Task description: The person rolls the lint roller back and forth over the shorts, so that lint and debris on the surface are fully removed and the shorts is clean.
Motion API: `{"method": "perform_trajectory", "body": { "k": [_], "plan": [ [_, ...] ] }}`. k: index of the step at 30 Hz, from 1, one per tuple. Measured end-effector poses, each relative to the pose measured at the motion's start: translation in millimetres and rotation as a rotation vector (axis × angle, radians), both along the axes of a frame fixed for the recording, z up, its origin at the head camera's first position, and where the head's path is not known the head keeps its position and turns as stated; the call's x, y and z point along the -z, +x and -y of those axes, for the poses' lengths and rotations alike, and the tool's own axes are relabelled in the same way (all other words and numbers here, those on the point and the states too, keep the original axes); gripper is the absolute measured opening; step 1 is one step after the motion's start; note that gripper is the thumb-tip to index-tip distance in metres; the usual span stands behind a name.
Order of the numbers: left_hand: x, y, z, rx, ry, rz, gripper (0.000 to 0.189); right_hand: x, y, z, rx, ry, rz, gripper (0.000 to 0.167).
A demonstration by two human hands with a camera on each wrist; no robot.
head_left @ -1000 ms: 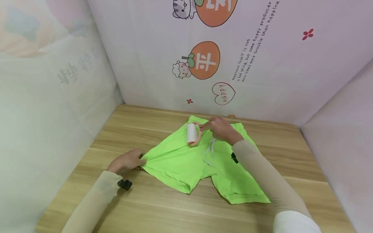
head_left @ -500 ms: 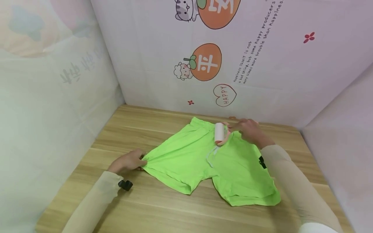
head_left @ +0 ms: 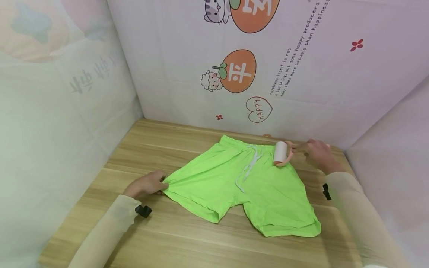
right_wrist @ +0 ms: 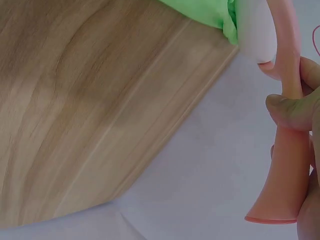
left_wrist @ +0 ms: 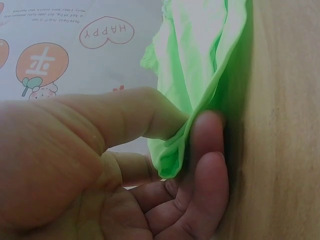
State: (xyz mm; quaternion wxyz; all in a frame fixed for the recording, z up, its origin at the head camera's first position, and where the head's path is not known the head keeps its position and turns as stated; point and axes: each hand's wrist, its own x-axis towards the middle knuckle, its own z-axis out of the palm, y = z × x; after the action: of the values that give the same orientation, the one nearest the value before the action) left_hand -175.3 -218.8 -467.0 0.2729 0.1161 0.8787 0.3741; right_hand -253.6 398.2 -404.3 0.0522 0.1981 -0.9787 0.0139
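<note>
Bright green shorts (head_left: 207, 182) with a white drawstring (head_left: 249, 167) lie spread on the wooden table, waistband toward the back wall. My left hand (head_left: 149, 184) pinches the outer corner of the left leg; in the left wrist view the thumb and fingers squeeze a fold of the green cloth (left_wrist: 195, 65). My right hand (head_left: 318, 152) grips the pink handle (right_wrist: 285, 165) of a lint roller (head_left: 280, 152). Its white roll is at the right end of the waistband, lying across the cloth there. The right leg of the shorts spreads flat toward the front.
The wooden table (head_left: 187, 249) runs up to a printed white back wall (head_left: 174, 74). White side walls stand at left (head_left: 67, 130) and right (head_left: 395, 149). A small orange-brown tab (head_left: 267, 135) shows at the table's back edge.
My right hand has moved the lint roller rightward along the waistband, from the left part past the drawstring to the right end. The left hand keeps its pinch in the same place.
</note>
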Motion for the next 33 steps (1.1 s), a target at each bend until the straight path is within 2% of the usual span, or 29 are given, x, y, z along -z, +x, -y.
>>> {"method": "perform_trajectory", "body": {
  "k": [5, 9, 14, 16, 21, 26, 33],
  "plan": [
    [-0.2, -0.1, 0.7, -0.01, 0.011, 0.012, 0.008, -4.7, 2.8, -9.4, 0.01, 0.056, 0.002, 0.051],
    [-0.3, 0.3, 0.1, -0.01, 0.01, 0.01, 0.008, -13.2, 7.4, -4.6, 0.011, 0.154, -0.002, 0.046],
    [-3.0, 1.6, -1.2, -0.015, -0.001, 0.008, 0.007, -30.3, 12.2, 19.1, -0.112, 0.254, -0.047, 0.047],
    [-3.2, 2.0, -1.8, -0.026, 0.002, 0.012, 0.007, -36.3, 12.1, 28.2, -0.194, 0.281, -0.07, 0.051],
    [-1.7, 1.1, -1.4, -0.025, 0.015, 0.014, 0.006, -41.3, 10.8, 51.5, -0.309, 0.352, -0.073, 0.051],
    [-1.4, -0.3, -1.0, -0.007, 0.003, 0.013, 0.006, -39.0, 11.5, 81.0, -0.325, 0.351, -0.035, 0.057],
    [-0.8, -0.1, -2.4, 0.002, -0.005, 0.014, 0.008, -36.3, 8.3, 125.0, -0.405, 0.273, -0.07, 0.058]
  ]
}}
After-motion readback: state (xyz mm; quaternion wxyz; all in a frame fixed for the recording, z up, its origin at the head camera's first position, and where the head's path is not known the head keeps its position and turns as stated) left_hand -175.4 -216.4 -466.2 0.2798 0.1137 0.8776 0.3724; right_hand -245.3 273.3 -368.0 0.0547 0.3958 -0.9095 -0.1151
